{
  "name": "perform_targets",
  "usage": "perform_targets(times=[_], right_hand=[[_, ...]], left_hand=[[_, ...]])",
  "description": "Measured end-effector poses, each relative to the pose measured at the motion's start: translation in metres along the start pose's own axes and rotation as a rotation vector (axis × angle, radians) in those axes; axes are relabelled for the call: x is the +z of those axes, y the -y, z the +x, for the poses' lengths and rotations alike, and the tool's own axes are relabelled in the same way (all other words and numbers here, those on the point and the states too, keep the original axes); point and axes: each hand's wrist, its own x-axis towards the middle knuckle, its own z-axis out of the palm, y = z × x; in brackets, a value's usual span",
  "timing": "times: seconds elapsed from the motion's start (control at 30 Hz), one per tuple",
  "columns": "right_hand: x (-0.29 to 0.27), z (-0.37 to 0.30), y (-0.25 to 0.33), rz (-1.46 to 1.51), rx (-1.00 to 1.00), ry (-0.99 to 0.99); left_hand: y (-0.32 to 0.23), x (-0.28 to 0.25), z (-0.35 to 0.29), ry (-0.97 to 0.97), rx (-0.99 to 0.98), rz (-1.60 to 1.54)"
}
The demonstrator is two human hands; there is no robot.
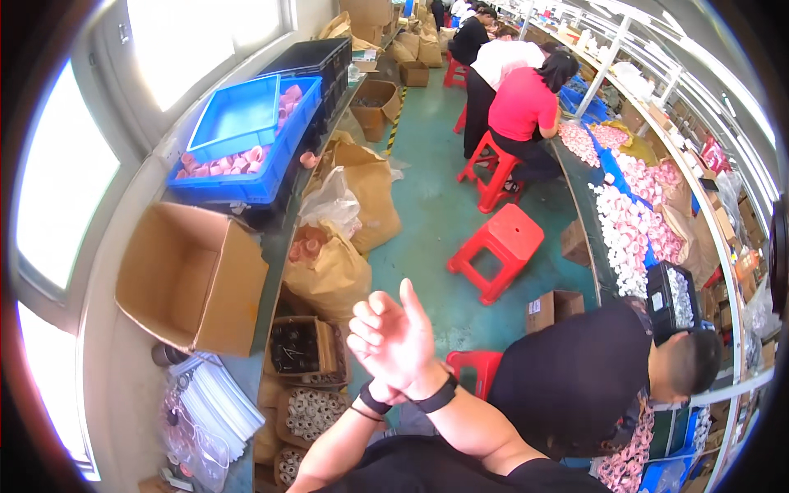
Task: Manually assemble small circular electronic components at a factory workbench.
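My right hand (393, 338) is raised in front of me, its thumb stretched up and its other fingers loosely half curled. It holds nothing that I can see. A black wristband (436, 394) sits on that wrist. My left hand (381, 389) is crossed against the right wrist and appears to touch it. Most of the left hand and its fingers are hidden behind the right. Another black band (375, 401) circles the left wrist, with a thin dark cord below it. Both hands are above the walkway, apart from the benches.
Along the left bench stand a cardboard box (177, 275) and a blue crate (238, 191) of pink parts. Paper sacks (329, 275) line its side. Red stools (498, 251) stand on the green floor. At right, a person in black (567, 378) bends beside a bench with pink and white parts (625, 234).
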Motion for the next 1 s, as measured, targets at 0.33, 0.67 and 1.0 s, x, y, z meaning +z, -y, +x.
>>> perform_targets(times=[0.33,0.67,1.0], right_hand=[[-0.124,0.161,0.218,-1.055,-0.672,-0.438],[-0.068,0.404,0.501,-1.194,-0.466,-0.332],[-0.114,0.682,0.708,-0.889,-0.313,-0.151]], left_hand=[[-0.102,-0.025,0.368,-0.117,0.284,-0.104],[-0.143,0.037,0.745,0.091,0.515,0.465],[-0.244,-0.051,1.085,0.0,0.654,0.428]])
